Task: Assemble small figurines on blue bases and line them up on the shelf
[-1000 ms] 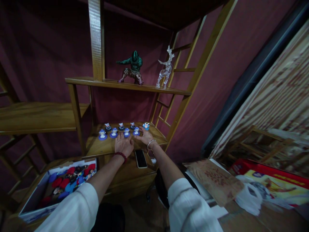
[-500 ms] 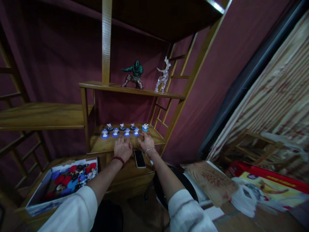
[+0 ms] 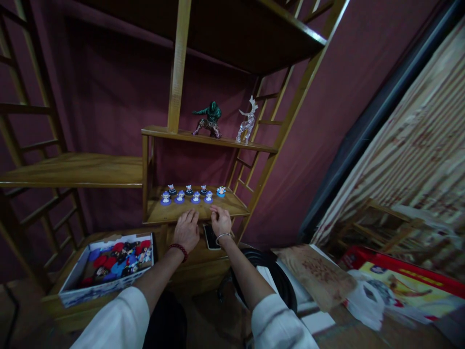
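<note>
The room is dim. The top shelf (image 3: 240,41) is almost black underneath, but its front edge (image 3: 308,31) shines white. The little toys (image 3: 196,197) look bright. The red and yellow box (image 3: 432,291) is blurry and looks stretched.

"How does the person reach?"
"Forward, with the left forearm (image 3: 160,276) and right forearm (image 3: 244,266) slanting in toward each other."
"What of the left hand (image 3: 187,231)?"
"Back uppermost, fingers (image 3: 189,216) extended forward."
"And the right hand (image 3: 221,222)?"
"Near the left hand but apart from it, loosely bent, its fingertips (image 3: 213,208) turned inward."
</note>
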Tool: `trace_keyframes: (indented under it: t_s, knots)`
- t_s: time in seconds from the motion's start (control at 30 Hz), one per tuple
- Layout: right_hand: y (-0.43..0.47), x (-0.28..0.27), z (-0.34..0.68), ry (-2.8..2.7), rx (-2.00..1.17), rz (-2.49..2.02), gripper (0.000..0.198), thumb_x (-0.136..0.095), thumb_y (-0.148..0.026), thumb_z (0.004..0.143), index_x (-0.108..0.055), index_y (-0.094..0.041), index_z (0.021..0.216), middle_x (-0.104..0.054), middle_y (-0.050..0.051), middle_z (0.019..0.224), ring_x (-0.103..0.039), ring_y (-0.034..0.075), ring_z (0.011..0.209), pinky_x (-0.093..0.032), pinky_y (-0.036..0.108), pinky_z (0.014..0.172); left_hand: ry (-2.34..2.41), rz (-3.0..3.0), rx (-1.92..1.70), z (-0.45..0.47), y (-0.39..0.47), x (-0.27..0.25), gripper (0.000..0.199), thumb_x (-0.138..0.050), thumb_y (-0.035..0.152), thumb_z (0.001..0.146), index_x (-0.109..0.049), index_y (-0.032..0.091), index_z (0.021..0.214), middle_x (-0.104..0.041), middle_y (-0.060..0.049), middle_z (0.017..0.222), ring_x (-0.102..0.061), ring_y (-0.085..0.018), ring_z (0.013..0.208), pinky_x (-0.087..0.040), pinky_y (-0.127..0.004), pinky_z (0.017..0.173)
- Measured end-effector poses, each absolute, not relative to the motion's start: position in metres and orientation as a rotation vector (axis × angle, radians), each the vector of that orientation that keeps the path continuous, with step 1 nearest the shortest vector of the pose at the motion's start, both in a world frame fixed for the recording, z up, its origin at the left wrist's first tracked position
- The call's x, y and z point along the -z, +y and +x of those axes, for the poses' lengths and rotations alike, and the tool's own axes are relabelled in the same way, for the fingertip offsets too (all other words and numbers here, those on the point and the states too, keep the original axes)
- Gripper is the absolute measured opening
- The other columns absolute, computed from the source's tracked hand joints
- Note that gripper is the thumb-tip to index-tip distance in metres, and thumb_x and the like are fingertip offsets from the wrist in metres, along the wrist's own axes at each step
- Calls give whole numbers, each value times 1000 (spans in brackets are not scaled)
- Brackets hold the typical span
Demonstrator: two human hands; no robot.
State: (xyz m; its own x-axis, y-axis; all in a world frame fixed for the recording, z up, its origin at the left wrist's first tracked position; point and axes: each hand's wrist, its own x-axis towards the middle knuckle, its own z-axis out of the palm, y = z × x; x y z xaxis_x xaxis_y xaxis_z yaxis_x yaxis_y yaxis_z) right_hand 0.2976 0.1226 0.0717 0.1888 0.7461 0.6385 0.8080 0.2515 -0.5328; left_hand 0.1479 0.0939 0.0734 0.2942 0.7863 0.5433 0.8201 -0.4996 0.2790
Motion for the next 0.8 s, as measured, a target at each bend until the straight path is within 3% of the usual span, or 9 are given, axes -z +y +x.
trace_keyframes:
  t_s: [0.4, 0.67, 0.8]
  knots:
    - [87, -55, 244, -1591, 119, -1299, 29, -37, -9, 74, -61, -21, 83, -62, 4, 87, -48, 18, 91, -34, 36, 88, -1467, -2627, 1128, 128, 76, -72, 50, -37, 3, 71, -47, 15, 118, -47, -7, 126, -34, -18, 119, -29, -39, 101]
    - [78, -27, 207, -1603, -18, -1281, 27, -41, -9, 73, -61, -22, 85, -61, 4, 85, -48, 19, 85, -39, 32, 77, -1309, -2687, 1162, 103, 67, -52, 38, -37, 3, 74, -55, 13, 105, -43, -8, 129, -25, -15, 126, -33, -31, 102]
    - [75, -14, 191, -1644, -106, -1324, 30, -41, -7, 70, -62, -21, 84, -61, 5, 81, -50, 19, 81, -41, 30, 73, -1390, -2685, 1098, 88, 63, -39, 39, -38, 1, 72, -56, 13, 104, -46, -8, 127, -32, -17, 123, -35, -34, 100]
